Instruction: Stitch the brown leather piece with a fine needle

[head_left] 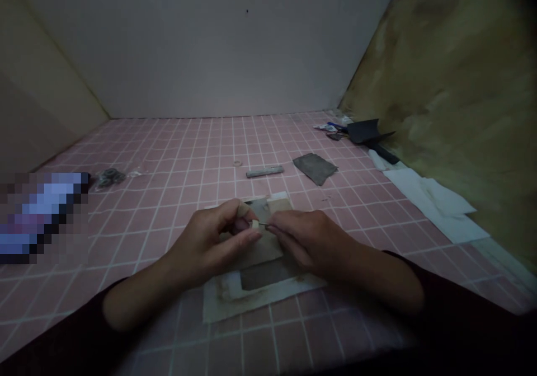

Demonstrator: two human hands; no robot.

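Observation:
My left hand [218,239] pinches a small pale piece [255,224] between thumb and forefinger, above the layered sheets. My right hand [308,236] is closed on a thin, needle-like tool [263,224], whose far end meets or nearly meets the pale piece. Under both hands lie a whitish sheet [218,307] with brown smudges and greyish-brown pieces [262,250] on top of it. The hands cover part of these sheets.
Beyond the hands lie a grey rod [264,171], a small pale ring [237,163] and a dark grey sheet [315,168]. White papers [436,202] and a black folded piece [367,131] sit right. Dark rings [109,177] and a blurred screen [50,208] are left.

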